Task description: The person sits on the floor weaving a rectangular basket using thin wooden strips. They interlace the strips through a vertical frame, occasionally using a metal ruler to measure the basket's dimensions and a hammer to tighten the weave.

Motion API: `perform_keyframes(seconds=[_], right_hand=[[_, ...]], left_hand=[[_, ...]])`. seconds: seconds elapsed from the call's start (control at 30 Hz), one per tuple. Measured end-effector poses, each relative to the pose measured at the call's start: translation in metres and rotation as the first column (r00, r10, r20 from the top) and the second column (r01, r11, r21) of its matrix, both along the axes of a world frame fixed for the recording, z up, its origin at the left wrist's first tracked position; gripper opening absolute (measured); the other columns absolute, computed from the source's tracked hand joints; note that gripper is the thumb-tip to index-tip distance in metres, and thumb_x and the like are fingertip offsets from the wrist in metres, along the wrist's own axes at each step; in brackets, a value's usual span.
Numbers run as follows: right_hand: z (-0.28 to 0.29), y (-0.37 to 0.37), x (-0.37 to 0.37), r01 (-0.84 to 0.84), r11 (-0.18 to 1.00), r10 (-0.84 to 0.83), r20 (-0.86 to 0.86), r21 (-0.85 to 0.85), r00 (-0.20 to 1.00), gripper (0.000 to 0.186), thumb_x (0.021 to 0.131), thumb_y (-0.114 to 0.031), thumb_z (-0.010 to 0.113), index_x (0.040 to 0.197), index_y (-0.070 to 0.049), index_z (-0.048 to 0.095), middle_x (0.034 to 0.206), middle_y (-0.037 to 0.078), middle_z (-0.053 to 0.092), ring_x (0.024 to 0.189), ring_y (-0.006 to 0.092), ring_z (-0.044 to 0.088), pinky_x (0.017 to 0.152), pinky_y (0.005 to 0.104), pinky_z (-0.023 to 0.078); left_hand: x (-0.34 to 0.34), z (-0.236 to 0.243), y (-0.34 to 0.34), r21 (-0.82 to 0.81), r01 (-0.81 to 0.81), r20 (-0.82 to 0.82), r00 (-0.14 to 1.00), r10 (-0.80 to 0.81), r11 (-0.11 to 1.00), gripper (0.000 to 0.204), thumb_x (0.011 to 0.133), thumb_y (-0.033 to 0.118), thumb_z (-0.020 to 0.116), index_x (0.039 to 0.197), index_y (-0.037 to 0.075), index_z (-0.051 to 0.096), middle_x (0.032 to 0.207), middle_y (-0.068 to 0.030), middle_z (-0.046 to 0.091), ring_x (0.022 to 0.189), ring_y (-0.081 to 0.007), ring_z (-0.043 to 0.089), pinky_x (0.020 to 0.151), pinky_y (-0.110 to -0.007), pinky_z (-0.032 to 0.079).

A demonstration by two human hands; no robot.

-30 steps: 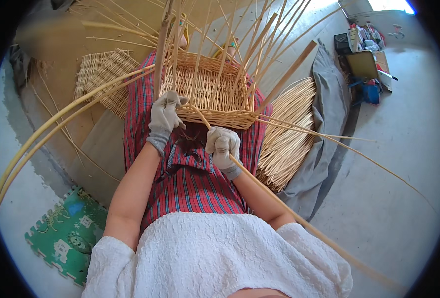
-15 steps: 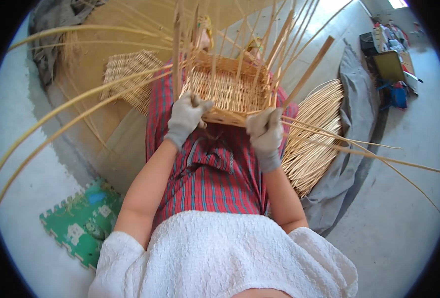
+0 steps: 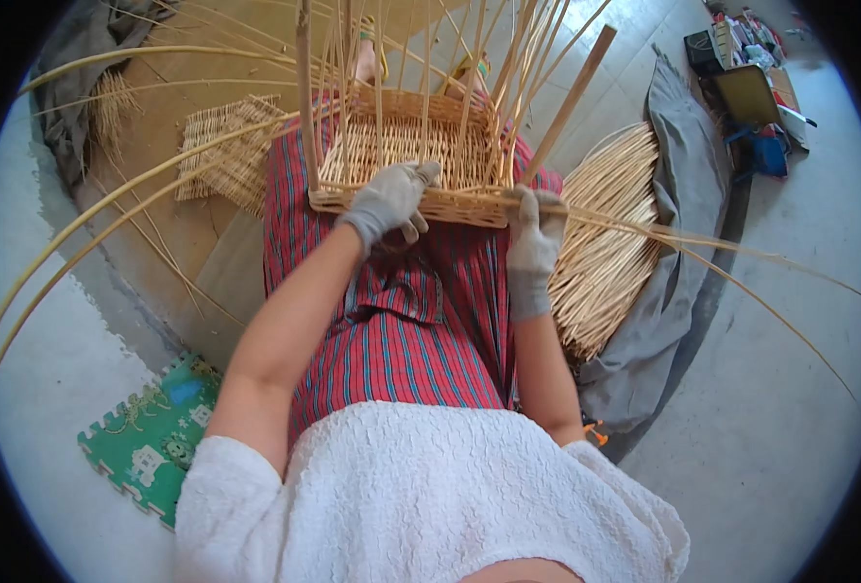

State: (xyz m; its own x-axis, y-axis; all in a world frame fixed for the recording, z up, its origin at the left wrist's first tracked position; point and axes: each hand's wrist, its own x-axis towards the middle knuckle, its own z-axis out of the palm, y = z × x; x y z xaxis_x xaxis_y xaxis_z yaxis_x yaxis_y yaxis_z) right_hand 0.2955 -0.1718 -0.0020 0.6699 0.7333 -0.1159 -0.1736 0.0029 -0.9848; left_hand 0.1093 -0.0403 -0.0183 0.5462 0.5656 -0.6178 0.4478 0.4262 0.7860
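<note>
Wicker basket (image 3: 459, 210) sits on lap (image 3: 401, 364); base and low walls are woven, upright stakes (image 3: 572, 97) bare above, higher weaving likely left. Right hand (image 3: 535, 238) grip closes on wicker strand (image 3: 610, 222) at near right corner; left hand (image 3: 388, 202) grip narrow at near rim, can't tell if holding.

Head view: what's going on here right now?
A person is handling a rectangular tan wicker basket on a lap covered in red striped cloth. The gloved left hand is at the basket's near side; the gloved right hand is at its near right corner, where long tan strands trail off rightward. Tall tan stakes stand up around it.
</note>
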Motion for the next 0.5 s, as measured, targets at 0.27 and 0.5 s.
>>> perform_keyframes(seconds=[0.27, 0.5], right_hand=[[0.022, 0.041, 0.045, -0.465, 0.882, 0.471, 0.13, -0.071, 0.873, 0.015, 0.101, 0.001, 0.058, 0.112, -0.007, 0.052, 0.108, 0.016, 0.072, 0.105, 0.0262, 0.072, 0.089, 0.0357, 0.062], [0.051, 0.163, 0.025, -0.566, 0.726, 0.561, 0.812, -0.39, 0.16, 0.056, 0.092, -0.016, 0.073, 0.144, -0.021, 0.053, 0.136, 0.02, 0.063, 0.109, 0.04, 0.07, 0.101, 0.0437, 0.055]], left_hand=[[-0.003, -0.016, -0.006, -0.035, -0.065, 0.164, 0.984, 0.07, 0.997, 0.025, 0.105, 0.025, 0.062, 0.112, 0.001, 0.061, 0.096, -0.0088, 0.069, 0.081, -0.0211, 0.074, 0.069, -0.034, 0.065], [0.002, -0.016, -0.019, 0.114, -0.174, 0.046, 0.984, 0.17, 0.978, 0.036, 0.106, 0.035, 0.06, 0.111, 0.0, 0.066, 0.086, -0.0099, 0.072, 0.068, -0.0172, 0.073, 0.062, -0.032, 0.061]])
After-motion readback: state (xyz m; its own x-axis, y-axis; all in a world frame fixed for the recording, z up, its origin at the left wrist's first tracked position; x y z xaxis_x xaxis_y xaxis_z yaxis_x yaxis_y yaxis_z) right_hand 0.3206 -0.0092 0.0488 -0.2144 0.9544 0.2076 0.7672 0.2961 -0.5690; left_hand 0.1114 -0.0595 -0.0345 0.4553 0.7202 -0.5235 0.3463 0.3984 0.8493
